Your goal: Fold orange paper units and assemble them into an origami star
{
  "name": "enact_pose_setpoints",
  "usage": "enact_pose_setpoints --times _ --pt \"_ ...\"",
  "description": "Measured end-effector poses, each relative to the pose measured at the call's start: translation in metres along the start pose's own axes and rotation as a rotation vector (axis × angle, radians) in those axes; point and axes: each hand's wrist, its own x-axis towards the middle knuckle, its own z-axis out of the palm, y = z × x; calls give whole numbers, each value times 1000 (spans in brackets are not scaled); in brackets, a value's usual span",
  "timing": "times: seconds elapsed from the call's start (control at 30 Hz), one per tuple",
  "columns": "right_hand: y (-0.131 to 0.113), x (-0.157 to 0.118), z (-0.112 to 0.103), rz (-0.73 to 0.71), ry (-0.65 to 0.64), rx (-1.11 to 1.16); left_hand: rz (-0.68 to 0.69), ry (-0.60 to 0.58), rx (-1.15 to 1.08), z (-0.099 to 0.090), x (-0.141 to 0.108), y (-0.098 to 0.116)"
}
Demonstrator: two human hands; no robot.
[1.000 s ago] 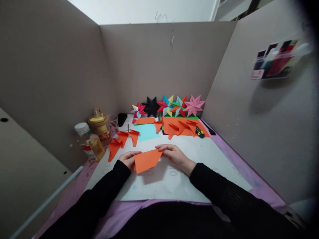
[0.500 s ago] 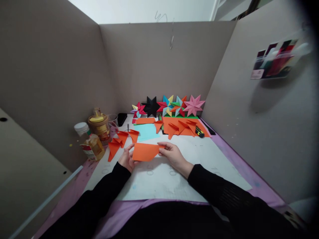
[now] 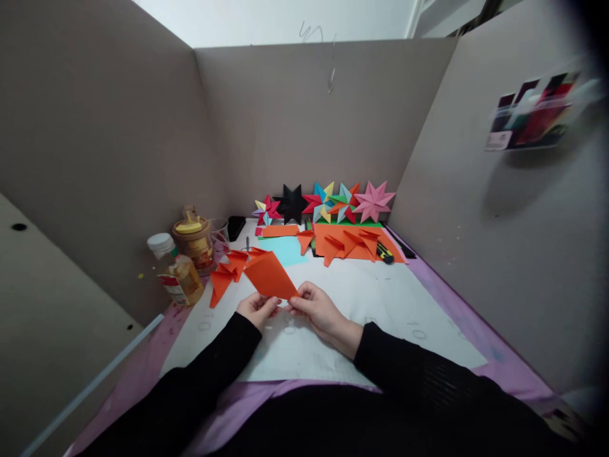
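An orange folded paper (image 3: 270,275) is held tilted above the white sheet (image 3: 333,355), its lower edge between both hands. My left hand (image 3: 259,308) pinches the bottom edge with thumb and fingers. At the lower right corner, my right hand (image 3: 323,312) grips the paper between thumb and fingertips. Just behind and to the left lie folded orange pieces (image 3: 221,283), partly covered by the held paper. More folded orange pieces (image 3: 333,246) rest on orange sheets (image 3: 323,233) farther back.
Paper stars (image 3: 291,203) stand along the back wall. At the left are a bottle (image 3: 183,279), a brown jar (image 3: 194,241), a clear cup (image 3: 219,233) and a black object (image 3: 235,227). A yellow-black cutter (image 3: 385,253) lies at the right, light blue paper (image 3: 288,250) in the middle.
The orange paper has turned from lying level to a slanted position with its top leaning left. Both hands have come closer together at its lower edge. The view has shifted slightly.
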Motion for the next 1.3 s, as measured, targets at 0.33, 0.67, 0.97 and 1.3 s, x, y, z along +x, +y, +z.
enact_pose_setpoints --times 0.33,0.67,0.97,1.3 --pt "2 -5 2 -36 -167 -158 92 12 157 6 -16 10" --pt "0 -6 1 32 -200 -194 125 93 91 5 -20 21" --pt "2 -7 0 26 -151 -150 149 -34 169 2 -14 5" --pt "-2 -4 -4 31 -51 -228 137 120 126 -9 -6 13"
